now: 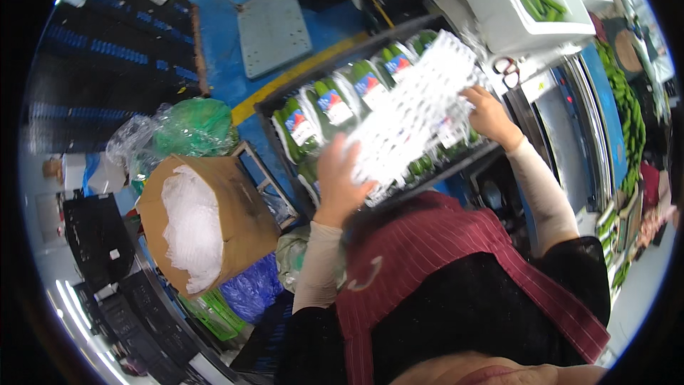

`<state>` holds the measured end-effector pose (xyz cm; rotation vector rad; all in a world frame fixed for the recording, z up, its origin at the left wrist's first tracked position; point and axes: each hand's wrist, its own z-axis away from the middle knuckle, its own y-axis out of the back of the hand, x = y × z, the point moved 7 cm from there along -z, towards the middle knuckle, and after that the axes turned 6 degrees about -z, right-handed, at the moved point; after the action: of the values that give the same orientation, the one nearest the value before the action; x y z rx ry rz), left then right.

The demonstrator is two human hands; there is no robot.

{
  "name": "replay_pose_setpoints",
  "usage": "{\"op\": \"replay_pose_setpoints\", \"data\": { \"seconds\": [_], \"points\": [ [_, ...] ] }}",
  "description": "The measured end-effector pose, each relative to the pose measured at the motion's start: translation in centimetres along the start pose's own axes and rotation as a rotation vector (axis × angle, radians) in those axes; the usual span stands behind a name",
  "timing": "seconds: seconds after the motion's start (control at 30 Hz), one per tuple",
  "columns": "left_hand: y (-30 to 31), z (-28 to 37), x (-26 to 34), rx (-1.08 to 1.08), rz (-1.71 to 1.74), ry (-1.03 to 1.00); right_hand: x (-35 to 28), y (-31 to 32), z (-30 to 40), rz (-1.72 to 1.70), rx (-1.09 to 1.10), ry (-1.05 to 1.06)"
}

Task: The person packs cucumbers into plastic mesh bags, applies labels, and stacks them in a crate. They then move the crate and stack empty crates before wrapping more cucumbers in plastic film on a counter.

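Observation:
A black plastic crate point(438, 172) in front of me holds several wrapped packs of cucumbers point(368, 84) bearing blue, red and white labels. Over the near part of these packs lies a white foam net sheet point(409, 112), slanting across the crate and hiding some of them. At its right end, my right hand point(490, 120) pinches the sheet's edge between thumb and fingers. My left hand point(342, 179) is at the lower left end, blurred, with thumb and fingers spread against the sheet; whether it grips is unclear.
Left of the crate stands an open cardboard box point(246, 224) with white foam netting point(192, 224) inside. A white bin point(502, 10) with loose cucumbers point(542, 2) is at the upper right, near scissors point(506, 70) and a metal-topped machine point(572, 128). A platform scale point(275, 32) sits beyond.

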<state>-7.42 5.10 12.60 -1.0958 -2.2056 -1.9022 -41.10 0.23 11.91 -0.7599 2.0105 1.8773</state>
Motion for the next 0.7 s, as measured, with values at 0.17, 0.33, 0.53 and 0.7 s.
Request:
{"op": "replay_pose_setpoints", "data": {
  "seconds": [0.17, 0.33, 0.53, 0.7],
  "points": [
    [-1.6, 2.6, 0.2, -0.119, -0.091, -0.038, 4.2, -1.3, 1.1, 0.354, 0.037, 0.152],
    [-3.9, 3.6, -1.6, 0.018, 0.055, -0.031, 4.2, -1.3, 1.3, 0.397, 0.147, 0.192],
    [-4.1, 2.7, -8.8, 0.156, 0.657, 0.484, 2.7, 0.1, 0.5, 0.367, 0.166, 0.313],
    [3.2, -0.6, -13.1, 0.487, 0.964, 0.746, -2.2, 4.1, 0.7, 0.243, 0.184, 0.372]
  ]
}}
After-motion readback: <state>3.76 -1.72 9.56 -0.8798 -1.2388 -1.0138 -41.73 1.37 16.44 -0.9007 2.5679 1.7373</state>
